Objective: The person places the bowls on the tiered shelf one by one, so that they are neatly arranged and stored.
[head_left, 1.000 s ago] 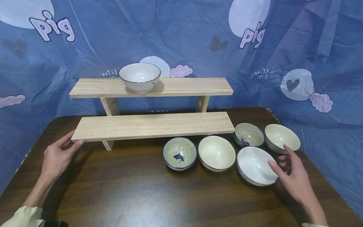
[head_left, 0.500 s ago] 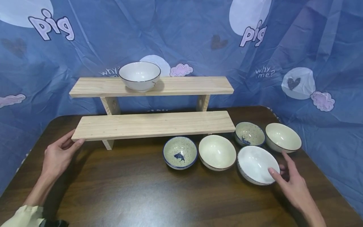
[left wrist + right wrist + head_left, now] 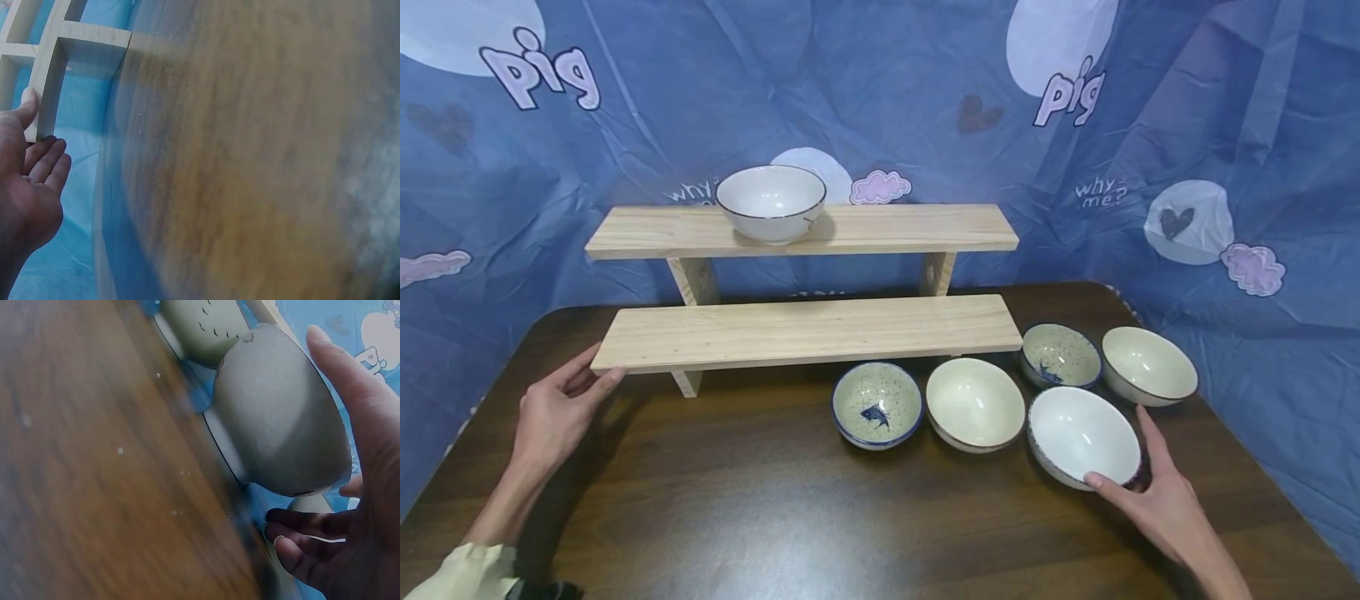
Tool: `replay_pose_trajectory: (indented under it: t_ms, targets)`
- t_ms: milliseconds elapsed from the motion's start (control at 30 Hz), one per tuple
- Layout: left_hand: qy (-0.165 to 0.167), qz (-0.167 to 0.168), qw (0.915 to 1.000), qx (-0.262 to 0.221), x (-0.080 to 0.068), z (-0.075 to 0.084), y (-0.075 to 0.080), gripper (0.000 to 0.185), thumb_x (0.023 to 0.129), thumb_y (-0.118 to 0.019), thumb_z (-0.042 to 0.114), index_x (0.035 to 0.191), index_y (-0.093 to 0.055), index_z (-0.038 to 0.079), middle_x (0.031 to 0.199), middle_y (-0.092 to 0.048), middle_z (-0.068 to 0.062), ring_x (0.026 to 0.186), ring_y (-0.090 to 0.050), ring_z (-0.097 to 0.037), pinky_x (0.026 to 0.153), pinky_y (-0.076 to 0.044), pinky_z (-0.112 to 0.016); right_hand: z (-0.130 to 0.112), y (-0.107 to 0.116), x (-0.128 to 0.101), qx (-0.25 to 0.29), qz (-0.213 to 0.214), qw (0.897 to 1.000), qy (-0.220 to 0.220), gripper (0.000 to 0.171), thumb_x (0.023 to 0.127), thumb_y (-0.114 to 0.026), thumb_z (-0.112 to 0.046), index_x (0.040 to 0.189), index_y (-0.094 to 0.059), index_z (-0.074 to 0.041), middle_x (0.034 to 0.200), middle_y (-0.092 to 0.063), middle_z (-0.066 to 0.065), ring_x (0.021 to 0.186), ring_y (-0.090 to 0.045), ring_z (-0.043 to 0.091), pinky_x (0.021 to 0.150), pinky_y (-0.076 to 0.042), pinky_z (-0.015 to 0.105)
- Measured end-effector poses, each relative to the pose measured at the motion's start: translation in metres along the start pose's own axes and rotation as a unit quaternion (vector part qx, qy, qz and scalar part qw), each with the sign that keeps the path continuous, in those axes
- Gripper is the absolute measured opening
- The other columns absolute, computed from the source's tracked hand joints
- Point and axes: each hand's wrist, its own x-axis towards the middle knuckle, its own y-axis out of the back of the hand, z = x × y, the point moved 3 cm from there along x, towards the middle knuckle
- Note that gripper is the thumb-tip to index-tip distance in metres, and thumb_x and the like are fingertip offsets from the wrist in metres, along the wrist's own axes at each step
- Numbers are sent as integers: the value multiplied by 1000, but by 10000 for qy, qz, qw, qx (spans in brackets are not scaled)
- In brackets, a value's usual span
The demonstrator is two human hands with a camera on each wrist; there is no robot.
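Observation:
A white speckled-rim bowl [image 3: 1078, 433] [image 3: 275, 419] stands on the dark wooden table [image 3: 760, 508] at the front right. My right hand [image 3: 1157, 492] [image 3: 350, 506] grips it, thumb on the near rim and fingers curled round its right outer wall. My left hand [image 3: 553, 412] [image 3: 31, 187] rests at the left end of the lower board [image 3: 805, 329] of a two-step wooden shelf [image 3: 50, 75]. Its thumb touches the board's corner and its fingers lie relaxed beside it.
A white bowl [image 3: 771, 200] sits on the upper board [image 3: 895, 227]. On the table stand two blue fish-pattern bowls [image 3: 877, 404] [image 3: 1060, 354] and two cream bowls [image 3: 974, 404] [image 3: 1148, 362]. Blue printed cloth [image 3: 1262, 167] hangs behind and to both sides.
My right hand has drawn back from over the white bowl and settled round its near right side, thumb now on the rim. The left hand and the bowls have stayed put.

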Motion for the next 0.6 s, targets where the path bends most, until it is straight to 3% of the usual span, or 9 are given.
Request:
replay_pose_trajectory:
  t_ms: [600]
  targets:
    - [79, -6, 10000, 48, 1, -3, 0, 64, 88, -68, 37, 141, -47, 7, 125, -53, -26, 93, -50, 15, 66, -38, -2, -7, -10, 0, 18, 38, 9999, 137, 124, 69, -85, -37, 154, 3, -16, 145, -23, 37, 120, -36, 58, 89, -30, 70]
